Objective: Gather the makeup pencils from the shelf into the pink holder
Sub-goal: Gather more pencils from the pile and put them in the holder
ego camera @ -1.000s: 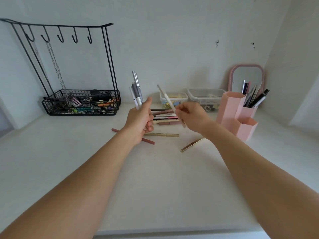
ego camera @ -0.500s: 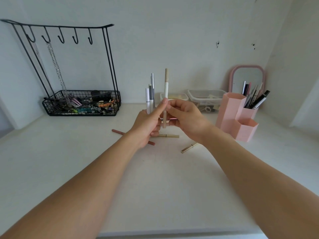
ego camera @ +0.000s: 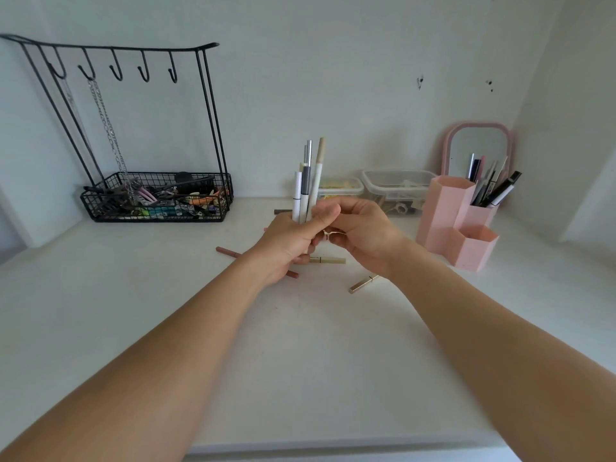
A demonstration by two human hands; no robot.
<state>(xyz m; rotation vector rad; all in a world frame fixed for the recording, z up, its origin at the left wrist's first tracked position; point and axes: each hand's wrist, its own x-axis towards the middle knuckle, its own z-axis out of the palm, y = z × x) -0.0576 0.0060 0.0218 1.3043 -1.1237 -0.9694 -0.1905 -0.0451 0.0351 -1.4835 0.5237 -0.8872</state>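
Since half a second ago the beige-tipped pencil has joined the bundle (ego camera: 308, 181), upright above the shelf (ego camera: 133, 311) centre. Far right stands the holder (ego camera: 443, 215). Left hand (ego camera: 293, 240) grips the bundle low; right hand (ego camera: 363, 233), fingers curled against it, grip unclear. Pencils look light, stiff, slippery: hold mid-shaft.

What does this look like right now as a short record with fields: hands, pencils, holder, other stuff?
left hand: grips upright bundle of pencils
right hand: fingers curled beside the bundle; hold unclear
loose pencils: gold pencil, beige pencil and brown pencil on the shelf
pink holder: right, back cell holds pens
other: wire basket, mirror
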